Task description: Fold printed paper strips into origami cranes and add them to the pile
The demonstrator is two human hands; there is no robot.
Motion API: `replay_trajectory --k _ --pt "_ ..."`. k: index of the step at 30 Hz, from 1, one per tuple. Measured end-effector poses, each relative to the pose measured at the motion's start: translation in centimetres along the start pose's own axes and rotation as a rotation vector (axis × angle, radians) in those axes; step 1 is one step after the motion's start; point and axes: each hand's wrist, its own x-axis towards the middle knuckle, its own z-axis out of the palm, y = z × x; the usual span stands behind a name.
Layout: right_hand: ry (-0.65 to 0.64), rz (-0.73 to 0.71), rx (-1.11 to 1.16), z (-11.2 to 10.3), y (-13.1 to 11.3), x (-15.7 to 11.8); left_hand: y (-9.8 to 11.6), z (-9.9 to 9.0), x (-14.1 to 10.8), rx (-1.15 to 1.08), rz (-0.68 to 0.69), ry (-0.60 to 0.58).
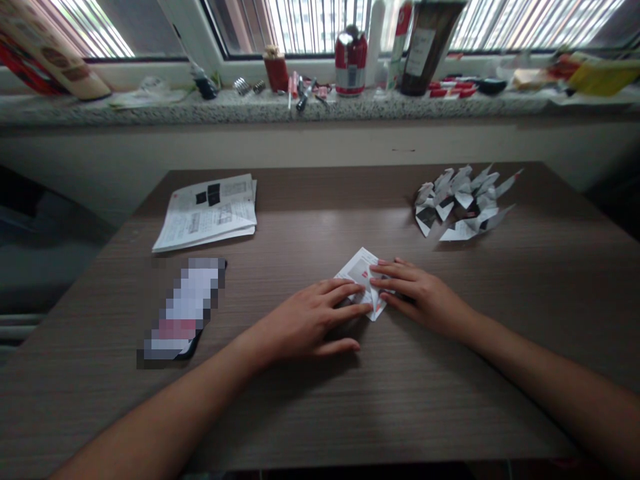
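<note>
A small folded piece of printed paper [361, 268] lies flat near the middle of the wooden table, one corner pointing away from me. My left hand [320, 313] rests on its left and lower side, fingers spread, with the thumb apart on the table. From the right, my right hand [417, 290] presses on the paper's right side with its fingertips, the fingers stretched out and slightly apart. The fingers of both hands hide parts of the paper's edges. Neither hand is closed around anything.
A stack of printed sheets [210, 213] lies at the back left of the table [310, 413], with a blurred-out phone [190, 300] nearer me. Folded paper pieces [463, 203] stand in a ring at the back right. Bottles and a red can [351, 63] line the windowsill.
</note>
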Motion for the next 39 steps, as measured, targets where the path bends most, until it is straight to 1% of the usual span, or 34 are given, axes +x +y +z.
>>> replay_trajectory --k 7,16,28,39 --pt "-0.021 -0.010 -0.033 0.20 0.12 -0.22 -0.10 -0.10 -0.12 0.031 0.054 0.022" --pt "-0.036 -0.009 -0.073 0.25 0.07 -0.29 -0.14 -0.18 -0.08 -0.004 0.059 0.014" --pt "-0.025 -0.003 -0.075 0.31 -0.11 -0.27 -0.05 0.15 -0.26 0.037 0.044 -0.004" --pt "-0.042 0.012 -0.062 0.28 0.05 -0.21 0.25 0.17 0.01 0.065 0.035 -0.008"
